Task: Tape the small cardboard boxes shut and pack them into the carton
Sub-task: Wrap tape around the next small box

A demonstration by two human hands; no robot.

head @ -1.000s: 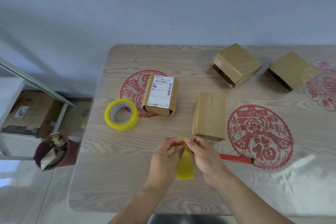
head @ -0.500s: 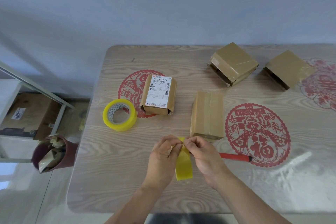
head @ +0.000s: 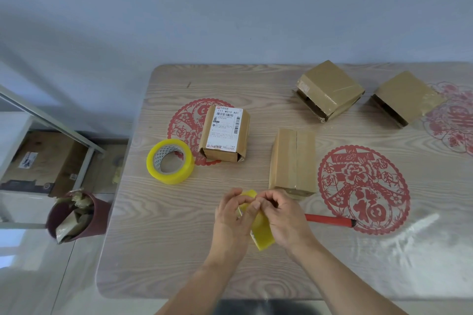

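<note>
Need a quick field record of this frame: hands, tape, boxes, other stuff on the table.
left hand: pinches tape strip
right hand: pinches tape strip
tape strip: yellow, held above table
tape roll: yellow, left of labelled box
labelled box: on red paper-cut
plain box: just beyond the hands, seam up
far boxes: two, and, ends open
red-handled tool: right of hands
carton: not identifiable

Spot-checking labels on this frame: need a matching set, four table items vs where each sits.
Items:
1. tape roll
2. labelled box
3. tape strip
4. red-handled tool

Places:
A. held between left hand and right hand
B. lying right of the right hand
C. on the red paper-cut at the table's left
D. left of the labelled box, flat on the table

Pairs: 1-D, 2-C, 3-A, 4-B
</note>
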